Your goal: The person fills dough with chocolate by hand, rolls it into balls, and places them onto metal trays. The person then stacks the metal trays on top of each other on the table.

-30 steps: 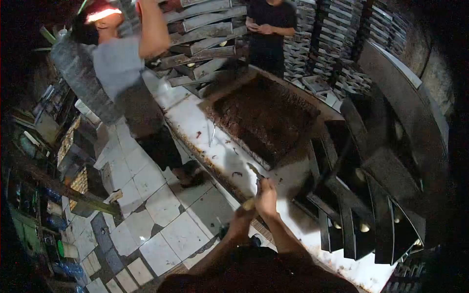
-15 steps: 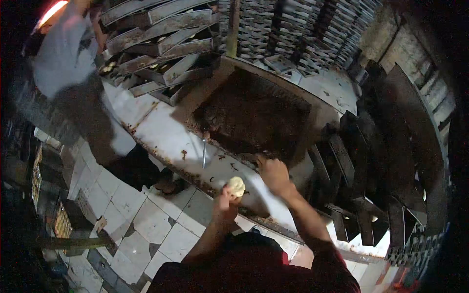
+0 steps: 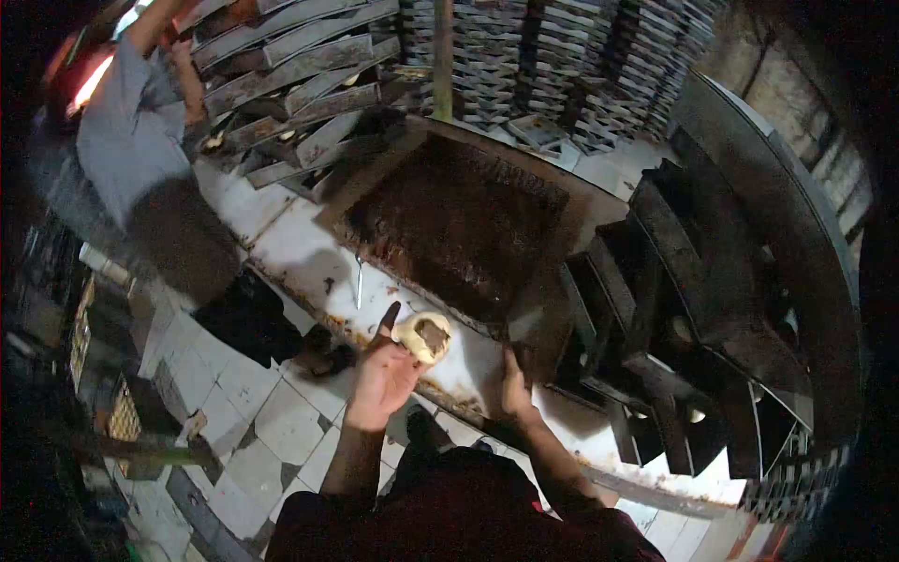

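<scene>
My left hand point(image 3: 382, 382) holds a round piece of pale dough point(image 3: 409, 334) with a lump of brown filling point(image 3: 433, 335) in its middle. One dark-smeared finger sticks out past the dough. Beside the near right corner of a wide tray of dark brown filling point(image 3: 449, 225), my right hand point(image 3: 515, 386) is seen edge-on. Its fingers look stretched out, and their dark tips blend into the background. A thin metal utensil point(image 3: 359, 284) lies on the white counter point(image 3: 304, 253), left of the tray.
Stacked dark metal trays point(image 3: 646, 309) stand close on the right, some with pale dough pieces inside. More trays point(image 3: 318, 61) are piled at the back left. A co-worker in a grey shirt point(image 3: 131, 140) stands left. Broken white tiles point(image 3: 281, 412) cover the floor.
My right hand has drawn back toward me from the tray's near edge. The dough in my left hand has tipped and shows brown filling in it. The camera view has shifted.
</scene>
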`<action>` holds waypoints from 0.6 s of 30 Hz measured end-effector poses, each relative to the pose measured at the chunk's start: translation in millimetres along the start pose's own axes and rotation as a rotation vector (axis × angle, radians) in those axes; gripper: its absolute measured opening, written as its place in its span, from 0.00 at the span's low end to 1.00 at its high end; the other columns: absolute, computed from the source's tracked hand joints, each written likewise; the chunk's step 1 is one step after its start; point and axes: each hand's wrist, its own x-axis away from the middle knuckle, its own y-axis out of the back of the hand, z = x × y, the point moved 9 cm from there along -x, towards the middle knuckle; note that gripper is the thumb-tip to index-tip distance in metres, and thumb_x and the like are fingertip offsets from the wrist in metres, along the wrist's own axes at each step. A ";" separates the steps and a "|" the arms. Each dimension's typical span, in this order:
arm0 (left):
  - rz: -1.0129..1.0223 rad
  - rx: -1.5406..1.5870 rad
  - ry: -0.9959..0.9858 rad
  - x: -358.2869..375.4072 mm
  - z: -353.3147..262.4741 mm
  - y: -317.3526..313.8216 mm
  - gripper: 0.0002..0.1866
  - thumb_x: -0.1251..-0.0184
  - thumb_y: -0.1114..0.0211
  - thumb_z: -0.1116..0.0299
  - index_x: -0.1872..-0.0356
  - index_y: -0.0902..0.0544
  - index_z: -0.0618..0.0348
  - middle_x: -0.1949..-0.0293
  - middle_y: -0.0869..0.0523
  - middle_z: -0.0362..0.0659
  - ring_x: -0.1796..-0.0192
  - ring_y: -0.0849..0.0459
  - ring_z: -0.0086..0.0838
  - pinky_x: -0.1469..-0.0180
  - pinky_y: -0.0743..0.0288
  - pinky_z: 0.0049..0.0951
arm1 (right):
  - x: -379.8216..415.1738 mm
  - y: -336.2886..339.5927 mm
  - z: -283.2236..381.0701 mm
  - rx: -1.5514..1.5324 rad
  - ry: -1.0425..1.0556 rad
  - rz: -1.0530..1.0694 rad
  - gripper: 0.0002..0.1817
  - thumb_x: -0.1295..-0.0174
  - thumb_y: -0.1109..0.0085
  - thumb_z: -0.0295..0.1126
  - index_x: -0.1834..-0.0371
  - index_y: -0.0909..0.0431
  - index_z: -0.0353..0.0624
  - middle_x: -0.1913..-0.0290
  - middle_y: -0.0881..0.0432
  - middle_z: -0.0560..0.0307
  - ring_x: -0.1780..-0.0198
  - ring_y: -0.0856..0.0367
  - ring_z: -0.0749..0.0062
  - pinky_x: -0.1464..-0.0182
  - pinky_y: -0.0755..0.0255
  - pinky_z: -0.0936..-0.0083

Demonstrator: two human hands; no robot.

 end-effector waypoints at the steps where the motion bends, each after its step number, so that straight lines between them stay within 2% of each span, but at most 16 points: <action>1: -0.021 -0.127 0.052 14.8 14.3 -21.6 0.26 0.43 0.49 0.70 0.40 0.36 0.60 0.45 0.29 0.56 0.39 0.32 0.44 0.35 0.41 0.49 | 0.6 0.7 -0.6 -0.062 -0.095 0.034 0.19 0.39 0.53 0.25 0.43 0.30 0.42 0.52 0.23 0.43 0.51 0.27 0.52 0.47 0.34 0.62; 2: -0.051 -0.255 0.107 27.3 27.7 -32.6 0.28 0.42 0.49 0.70 0.37 0.40 0.54 0.44 0.30 0.56 0.39 0.32 0.44 0.35 0.41 0.50 | -0.6 20.3 35.5 0.164 0.190 -0.158 0.17 0.39 0.51 0.26 0.45 0.28 0.40 0.54 0.22 0.44 0.52 0.26 0.54 0.49 0.34 0.63; 3: 0.009 -0.137 0.221 37.0 52.8 -19.1 0.30 0.39 0.50 0.69 0.34 0.45 0.45 0.42 0.32 0.53 0.38 0.33 0.46 0.35 0.40 0.50 | 14.3 34.4 76.2 0.378 0.473 -0.353 0.16 0.39 0.49 0.28 0.47 0.26 0.39 0.56 0.21 0.45 0.52 0.26 0.55 0.50 0.33 0.63; 4: 0.052 -0.029 0.242 46.8 68.6 -20.1 0.31 0.40 0.50 0.69 0.34 0.45 0.45 0.42 0.31 0.52 0.39 0.32 0.46 0.37 0.39 0.50 | 21.7 37.4 82.9 0.257 0.458 -0.281 0.15 0.36 0.51 0.31 0.50 0.27 0.37 0.60 0.25 0.43 0.56 0.29 0.72 0.50 0.34 0.68; 5: 0.092 0.084 0.266 58.4 86.4 -22.8 0.31 0.40 0.50 0.69 0.34 0.45 0.46 0.42 0.31 0.51 0.40 0.31 0.45 0.38 0.37 0.50 | 31.7 42.7 94.3 0.240 0.457 -0.253 0.15 0.36 0.51 0.31 0.50 0.27 0.37 0.60 0.25 0.43 0.56 0.29 0.72 0.50 0.34 0.68; 6: -0.023 0.046 0.190 69.9 96.9 -5.5 0.31 0.41 0.51 0.70 0.34 0.45 0.47 0.44 0.29 0.49 0.41 0.30 0.44 0.39 0.35 0.49 | 31.5 40.6 97.7 -0.059 0.284 -0.026 0.13 0.36 0.51 0.33 0.55 0.24 0.36 0.65 0.24 0.49 0.60 0.28 0.74 0.53 0.34 0.72; 7: -0.020 0.047 0.187 81.7 105.0 -6.8 0.31 0.44 0.52 0.71 0.35 0.43 0.49 0.46 0.28 0.48 0.42 0.29 0.42 0.40 0.34 0.47 | 33.3 32.4 100.9 -0.345 0.104 0.197 0.13 0.36 0.50 0.35 0.60 0.22 0.35 0.69 0.23 0.55 0.64 0.28 0.75 0.57 0.33 0.75; 8: 0.004 0.078 0.168 92.8 111.6 -12.0 0.30 0.44 0.52 0.71 0.36 0.42 0.50 0.47 0.28 0.48 0.43 0.28 0.42 0.42 0.33 0.45 | 39.8 24.5 99.5 -0.370 -0.036 0.369 0.16 0.35 0.49 0.40 0.63 0.21 0.35 0.72 0.22 0.64 0.68 0.29 0.79 0.60 0.34 0.81; 9: 0.030 0.105 0.146 102.8 116.7 -17.4 0.30 0.45 0.52 0.71 0.36 0.42 0.51 0.48 0.27 0.48 0.45 0.27 0.41 0.43 0.31 0.43 | 52.9 5.1 105.8 -0.684 -0.148 0.651 0.19 0.35 0.49 0.44 0.61 0.21 0.37 0.68 0.22 0.67 0.68 0.30 0.82 0.61 0.35 0.84; 10: 0.107 0.138 0.142 112.2 121.7 -25.7 0.30 0.45 0.52 0.71 0.37 0.41 0.53 0.49 0.27 0.48 0.49 0.25 0.39 0.49 0.28 0.38 | 63.5 2.3 115.9 -0.633 -0.149 0.779 0.19 0.36 0.48 0.44 0.59 0.21 0.37 0.67 0.22 0.66 0.68 0.30 0.82 0.62 0.34 0.84; 12: 0.130 0.066 0.148 131.5 130.8 -24.3 0.29 0.45 0.52 0.71 0.38 0.40 0.53 0.50 0.27 0.48 0.50 0.24 0.38 0.51 0.27 0.37 | 91.8 -8.7 123.4 -0.645 -0.165 1.035 0.19 0.38 0.44 0.41 0.53 0.23 0.37 0.63 0.21 0.62 0.67 0.27 0.82 0.64 0.32 0.84; 13: 0.160 -0.008 0.181 142.7 138.6 -27.0 0.28 0.45 0.52 0.70 0.38 0.39 0.54 0.50 0.26 0.49 0.51 0.24 0.38 0.53 0.27 0.36 | 104.0 -9.0 113.6 -0.630 -0.249 1.104 0.17 0.40 0.41 0.37 0.53 0.24 0.37 0.63 0.20 0.60 0.66 0.25 0.81 0.65 0.29 0.83; 15: 0.067 -0.039 0.204 165.7 150.6 -25.5 0.27 0.44 0.52 0.71 0.39 0.40 0.54 0.52 0.26 0.49 0.53 0.23 0.36 0.56 0.26 0.35 | 124.3 -8.0 107.0 -0.584 -0.262 1.216 0.17 0.42 0.39 0.35 0.53 0.24 0.38 0.63 0.20 0.59 0.66 0.24 0.79 0.65 0.27 0.82; 16: 0.011 -0.104 0.199 176.1 155.4 -23.3 0.28 0.44 0.52 0.72 0.39 0.42 0.53 0.53 0.26 0.49 0.55 0.23 0.36 0.58 0.25 0.34 | 131.5 -0.2 108.2 -0.668 -0.331 1.188 0.16 0.44 0.37 0.34 0.55 0.24 0.37 0.64 0.20 0.58 0.67 0.23 0.78 0.67 0.28 0.82; 17: -0.043 -0.171 0.195 186.1 159.4 -20.8 0.28 0.44 0.51 0.72 0.38 0.43 0.52 0.53 0.25 0.49 0.57 0.22 0.36 0.59 0.24 0.34 | 129.2 2.4 102.5 -0.715 -0.285 1.119 0.14 0.44 0.37 0.32 0.58 0.24 0.36 0.64 0.20 0.57 0.67 0.23 0.77 0.67 0.28 0.81; 18: 0.010 -0.192 0.173 196.9 162.5 -28.2 0.30 0.44 0.52 0.73 0.37 0.45 0.50 0.52 0.26 0.50 0.56 0.21 0.36 0.58 0.23 0.37 | 133.3 8.3 103.9 -0.773 -0.303 1.034 0.13 0.44 0.37 0.31 0.59 0.24 0.36 0.65 0.20 0.57 0.67 0.23 0.77 0.66 0.28 0.82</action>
